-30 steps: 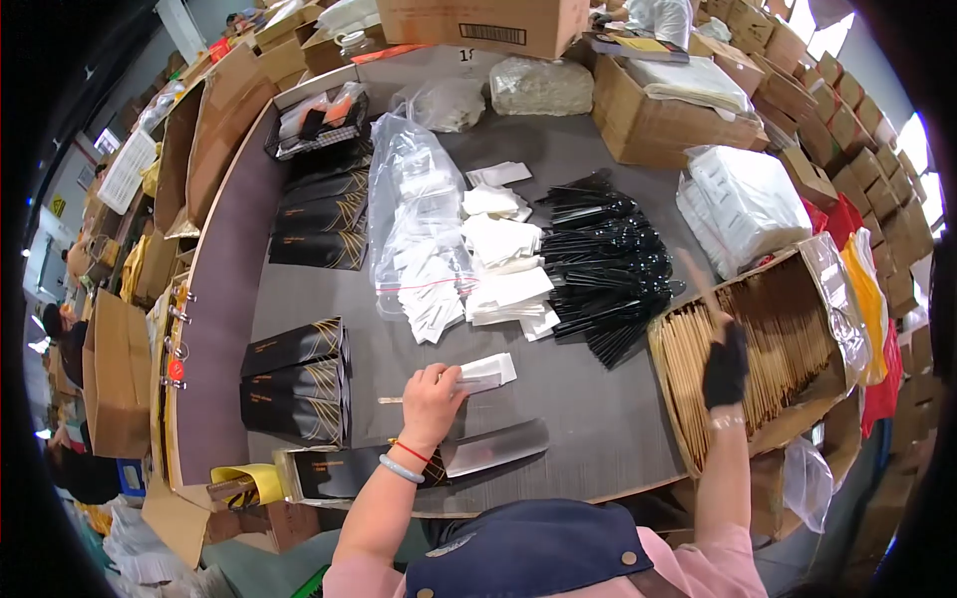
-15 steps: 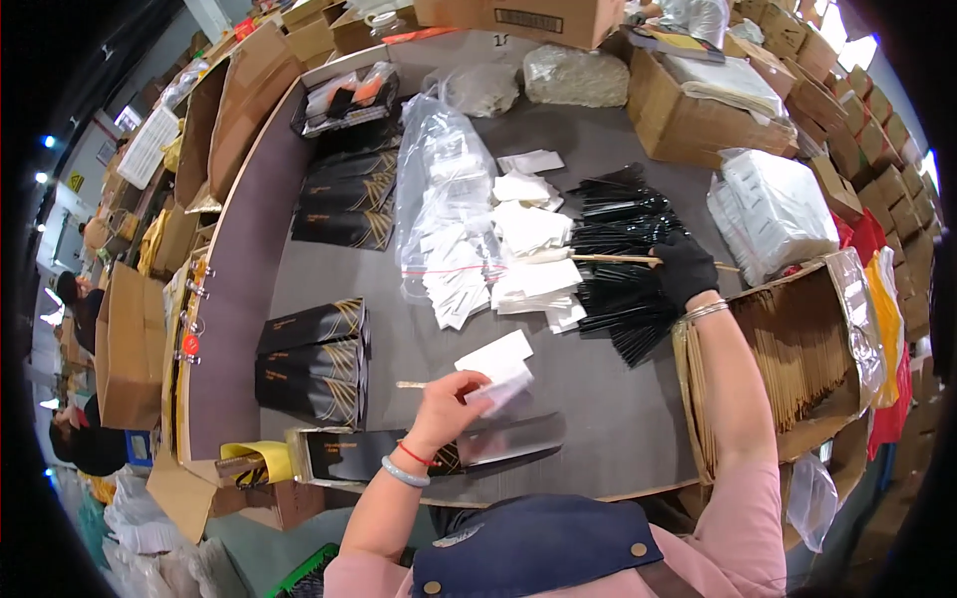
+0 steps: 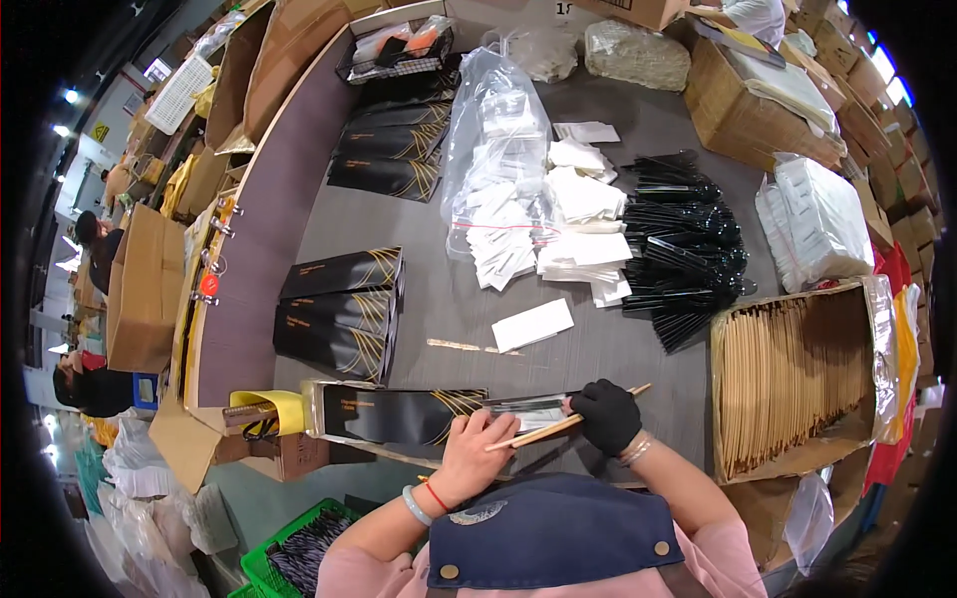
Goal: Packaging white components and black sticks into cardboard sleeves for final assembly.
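My right hand (image 3: 608,414), in a black glove, grips a pair of wooden chopsticks (image 3: 568,424) held slanted over the table's front edge. Their lower tip lies at the fingers of my bare left hand (image 3: 471,450). That hand holds the open end of a long black sleeve with gold lines (image 3: 394,414), which lies flat along the front edge. A clear plastic piece (image 3: 528,409) sticks out of the sleeve's mouth between my hands. A white paper packet (image 3: 533,324) and a thin wooden stick (image 3: 459,346) lie just beyond.
An open cardboard box of wooden chopsticks (image 3: 797,369) stands at the right. Black plastic cutlery (image 3: 683,249), white napkins (image 3: 588,224) and a clear bag of white packets (image 3: 498,169) fill the middle. Stacks of black sleeves (image 3: 344,309) lie to the left. Other people sit far left.
My right hand left the chopstick box, passed over the cutlery and came back holding chopsticks. My left hand laid the white packet down and moved to the black sleeve at the front edge.
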Demonstrator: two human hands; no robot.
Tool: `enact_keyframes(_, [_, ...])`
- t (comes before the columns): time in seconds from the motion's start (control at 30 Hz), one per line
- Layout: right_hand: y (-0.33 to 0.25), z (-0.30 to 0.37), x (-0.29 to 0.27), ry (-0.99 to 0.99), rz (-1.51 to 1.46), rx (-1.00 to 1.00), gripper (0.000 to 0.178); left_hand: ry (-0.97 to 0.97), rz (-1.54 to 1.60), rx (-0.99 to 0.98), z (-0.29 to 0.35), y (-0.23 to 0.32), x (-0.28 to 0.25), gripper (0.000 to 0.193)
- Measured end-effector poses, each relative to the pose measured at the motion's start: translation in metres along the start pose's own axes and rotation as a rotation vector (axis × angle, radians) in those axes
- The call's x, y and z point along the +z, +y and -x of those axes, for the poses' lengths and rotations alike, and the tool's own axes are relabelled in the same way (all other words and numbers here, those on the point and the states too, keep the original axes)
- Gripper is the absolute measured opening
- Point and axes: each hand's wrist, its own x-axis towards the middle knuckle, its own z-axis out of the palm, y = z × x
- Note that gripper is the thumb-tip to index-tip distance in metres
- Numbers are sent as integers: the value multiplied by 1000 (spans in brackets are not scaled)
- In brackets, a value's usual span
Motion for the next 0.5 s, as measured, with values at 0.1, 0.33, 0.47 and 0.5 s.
enact_keyframes(0.1, [-10, -1, -8, 23, -99, -8, 21, 2, 18, -23, 11, -9, -6, 53])
enact_keyframes(0.33, [0, 11, -25, -124, 12, 36, 40, 28, 160, -186, 14, -41, -28, 70])
enact_keyframes(0.47, [-5, 0, -2, -187, 64, -55, 40, 18, 237, -136, 8, -45, -16, 73])
enact_keyframes(0.5, [-14, -7, 7, -211, 17, -79, 40, 42, 245, -125, 3, -41, -9, 72])
